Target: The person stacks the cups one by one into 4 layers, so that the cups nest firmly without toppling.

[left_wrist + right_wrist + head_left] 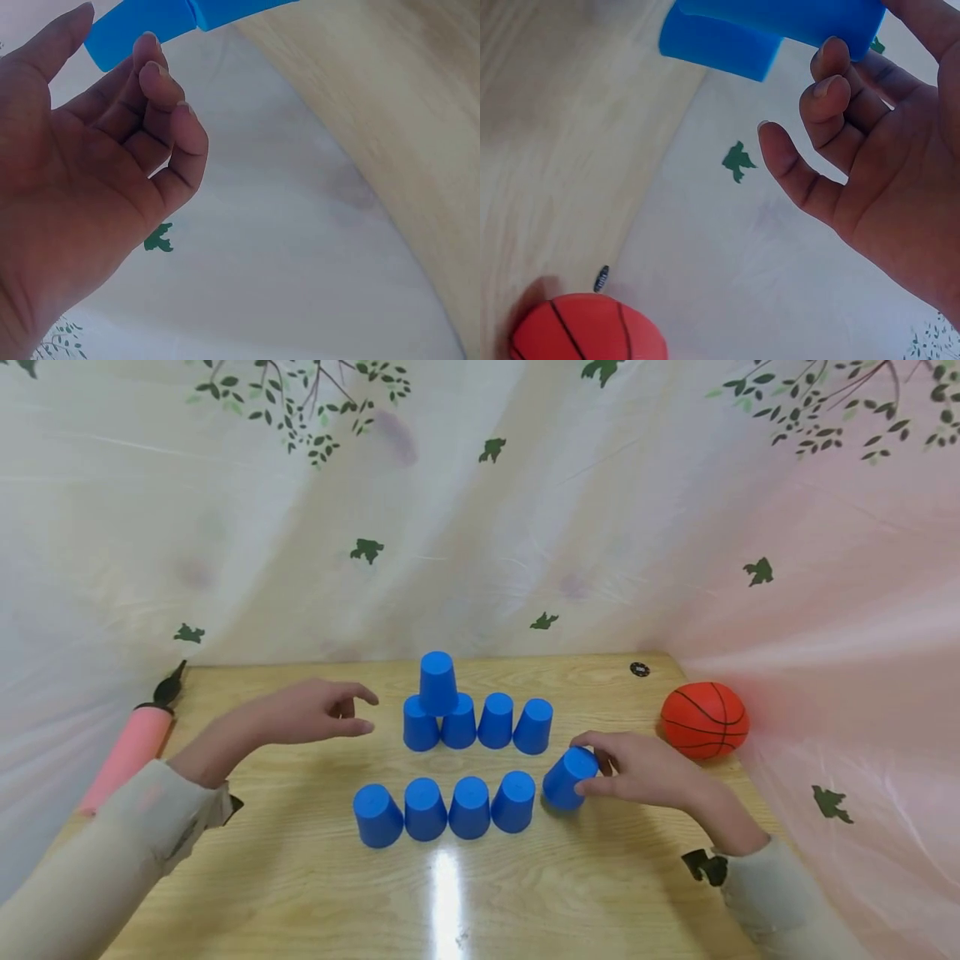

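My right hand [637,768] grips an upside-down blue cup [564,785] between thumb and fingers, at the right end of the front row. The cup leans a little; in the right wrist view its blue wall [802,19] meets the fingertips. My left hand [318,712] hovers left of the back row, fingers loosely bent with nothing in them. One blue cup [437,683] stands upside down on top of the two leftmost cups of that row, bridging them. Two more cups, including a blue cup [495,722], stand to their right.
Several upside-down blue cups, among them a front-row cup [470,810], line up nearer to me on the wooden table [300,860]. A red basketball [705,720] lies at the right edge, a pink pump [129,758] at the left. Behind hangs a leaf-patterned sheet [450,593]; a black disc [640,669] lies near it.
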The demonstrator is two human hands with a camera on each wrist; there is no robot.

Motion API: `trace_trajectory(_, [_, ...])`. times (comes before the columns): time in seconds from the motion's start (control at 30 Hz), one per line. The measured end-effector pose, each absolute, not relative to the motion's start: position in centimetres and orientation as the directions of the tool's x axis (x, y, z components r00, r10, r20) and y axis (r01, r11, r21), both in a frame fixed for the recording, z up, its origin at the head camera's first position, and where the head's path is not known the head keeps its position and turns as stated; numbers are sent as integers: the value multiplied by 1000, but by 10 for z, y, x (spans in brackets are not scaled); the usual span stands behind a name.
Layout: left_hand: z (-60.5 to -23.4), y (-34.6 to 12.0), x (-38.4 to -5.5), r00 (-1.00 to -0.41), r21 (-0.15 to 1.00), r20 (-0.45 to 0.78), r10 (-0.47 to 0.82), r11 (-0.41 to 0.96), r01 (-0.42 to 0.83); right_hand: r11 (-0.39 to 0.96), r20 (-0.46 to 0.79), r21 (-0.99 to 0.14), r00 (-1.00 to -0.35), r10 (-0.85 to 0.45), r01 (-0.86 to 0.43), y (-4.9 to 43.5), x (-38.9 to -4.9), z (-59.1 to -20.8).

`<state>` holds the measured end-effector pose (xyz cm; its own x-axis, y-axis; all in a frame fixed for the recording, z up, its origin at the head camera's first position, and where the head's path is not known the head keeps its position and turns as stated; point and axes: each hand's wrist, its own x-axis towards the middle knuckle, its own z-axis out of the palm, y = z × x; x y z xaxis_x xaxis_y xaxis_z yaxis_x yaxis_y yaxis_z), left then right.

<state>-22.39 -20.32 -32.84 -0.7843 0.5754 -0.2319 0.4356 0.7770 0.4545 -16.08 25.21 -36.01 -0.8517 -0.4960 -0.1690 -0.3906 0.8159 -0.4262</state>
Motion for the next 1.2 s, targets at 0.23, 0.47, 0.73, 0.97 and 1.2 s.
trace_trajectory(0.23, [-343, -217, -202, -760, 510, -252, 599, 750, 421, 813, -137, -399, -849, -511, -425, 248, -172, -341])
trace_trajectory(0.47, [-351, -227, -180, -736, 553, -310, 602, 744, 375, 804, -108, -415, -854, -508, -426, 243, -190, -322])
trace_trajectory(0.73, [-365, -227, -162, -741, 569, -309, 596, 740, 359, 807, -81, -407, -864, -498, -427, 236, -211, -309])
trace_trajectory(0.97, [-381, -222, -154, -766, 568, -315, 561, 758, 321, 815, -94, -398, -865, -493, -421, 227, -227, -306])
trace_trajectory(1.2, [-392, -219, -146, -774, 596, -281, 568, 735, 323, 809, -112, -420, -861, -495, -410, 219, -241, -306])
